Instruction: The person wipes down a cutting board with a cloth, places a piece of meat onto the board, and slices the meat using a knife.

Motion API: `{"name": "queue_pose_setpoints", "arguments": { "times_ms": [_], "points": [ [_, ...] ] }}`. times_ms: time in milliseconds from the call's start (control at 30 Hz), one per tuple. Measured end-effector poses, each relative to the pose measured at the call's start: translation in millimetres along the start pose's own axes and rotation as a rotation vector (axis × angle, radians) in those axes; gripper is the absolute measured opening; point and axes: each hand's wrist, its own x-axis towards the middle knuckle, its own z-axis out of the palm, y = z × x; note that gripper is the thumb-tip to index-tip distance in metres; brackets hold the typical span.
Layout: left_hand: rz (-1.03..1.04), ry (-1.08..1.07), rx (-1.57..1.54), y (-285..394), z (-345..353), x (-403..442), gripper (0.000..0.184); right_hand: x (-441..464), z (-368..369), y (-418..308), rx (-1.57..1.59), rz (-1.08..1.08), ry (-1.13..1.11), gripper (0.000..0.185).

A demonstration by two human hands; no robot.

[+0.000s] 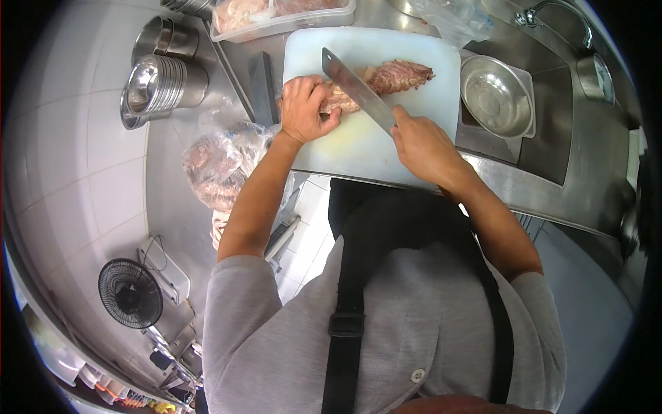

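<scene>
A long piece of meat (pixel 401 76), reddish and ribbed at its right end, lies across the white cutting board (pixel 372 148). My left hand (pixel 303 107) presses on its left end with curled fingers, holding it against the board. In my right hand (pixel 426 148) is the handle of a cleaver (pixel 358 90), its long blade slanting up and left across the middle of the meat. Whether the edge has gone into the meat cannot be seen from above. The handle is mostly covered by my fingers.
Left of the board lies a dark sharpening-stone-like block (pixel 261 88), with bagged meat (pixel 217 162) nearer me. A plastic tub of pale meat (pixel 283 24) stands behind. Stacked steel bowls (pixel 162 86) are at the left. Right is a sink (pixel 552 131) with a metal bowl (pixel 493 93).
</scene>
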Motion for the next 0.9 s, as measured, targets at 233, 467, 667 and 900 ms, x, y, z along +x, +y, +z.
{"name": "queue_pose_setpoints", "arguments": {
  "times_ms": [233, 467, 667, 900],
  "points": [
    [-0.033, -0.011, 0.01, 0, 1, -1, 0.041, 16, 8, 2, -0.002, -0.012, -0.012, 0.024],
    [-0.028, 0.025, 0.024, 1, 4, 2, 0.039, 22, 9, 3, -0.013, -0.007, -0.045, 0.023],
    [-0.066, -0.019, 0.012, 3, 7, -6, 0.045, 33, 20, 9, -0.043, -0.083, 0.007, 0.023],
    [-0.084, -0.013, 0.017, 5, 6, -7, 0.044, 56, 65, -3, -0.061, -0.032, 0.126, 0.036]
  ]
}}
